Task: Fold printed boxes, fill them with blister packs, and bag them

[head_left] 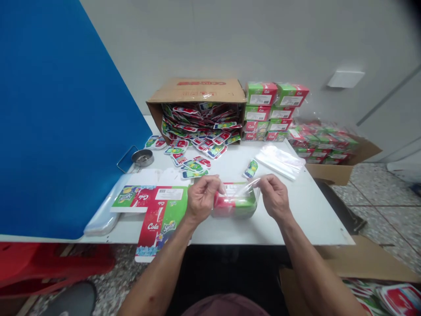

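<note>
A small red and green box (234, 205) sits inside a clear plastic bag (241, 189) near the table's front edge. My left hand (201, 198) pinches the bag's left side, fingers closed on the film. My right hand (274, 196) pinches the bag's right side the same way. Both hands hold the bag's mouth above the box.
Flat printed box blanks (154, 206) lie at the left on the white table (305, 219). A cardboard carton (197, 94) spills small packets at the back, beside stacked finished boxes (272, 109). Clear bags (279, 161), a loose packet (251, 169), a metal dish (142, 157), a blue panel (55, 118).
</note>
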Motion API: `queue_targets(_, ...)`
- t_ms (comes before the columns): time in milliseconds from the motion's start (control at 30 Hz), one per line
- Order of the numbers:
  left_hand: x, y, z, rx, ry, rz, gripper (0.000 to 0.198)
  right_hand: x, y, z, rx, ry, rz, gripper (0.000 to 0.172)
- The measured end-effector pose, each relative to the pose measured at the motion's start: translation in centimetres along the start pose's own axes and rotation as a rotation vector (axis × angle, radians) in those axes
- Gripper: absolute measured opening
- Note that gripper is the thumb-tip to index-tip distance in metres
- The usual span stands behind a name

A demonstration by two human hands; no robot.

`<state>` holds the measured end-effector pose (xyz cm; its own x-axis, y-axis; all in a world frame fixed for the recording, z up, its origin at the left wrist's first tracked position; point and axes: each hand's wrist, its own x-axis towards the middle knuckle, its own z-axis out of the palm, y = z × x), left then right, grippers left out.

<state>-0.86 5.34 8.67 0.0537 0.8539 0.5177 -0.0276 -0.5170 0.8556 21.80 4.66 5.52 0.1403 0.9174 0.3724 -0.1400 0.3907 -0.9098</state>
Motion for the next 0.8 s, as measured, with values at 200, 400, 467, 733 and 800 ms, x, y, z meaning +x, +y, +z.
queue_targets(200, 1.6, 1.4, -0.9, -0.002, 0.051, -0.029, 0.018, 1.1, -1.1, 0.0, 0.053, -0.011, 0.021, 0.025)
queue_targets(400, -0.3, 2.9, 0.8, -0.061, 0.017, -0.163, 0.020, 1.9, -0.4, -1.1, 0.078, 0.092, 0.077, 0.030)
queue_targets(467, -1.2, 4.3, 2.8, -0.052, -0.070, -0.201, 0.021, 2.6, -0.4, -1.0, 0.071, 0.048, 0.120, 0.031)
queue_targets(733, -0.7, 5.3, 4.9, -0.011, -0.032, 0.013, 0.035, 7.0, -2.1, -1.6, 0.057, 0.001, 0.311, 0.039)
queue_targets(800, 0.1, 1.4, 3.4, -0.038, 0.287, -0.116, 0.035, 5.1, -2.7, -3.6, 0.026, 0.153, 0.304, 0.050)
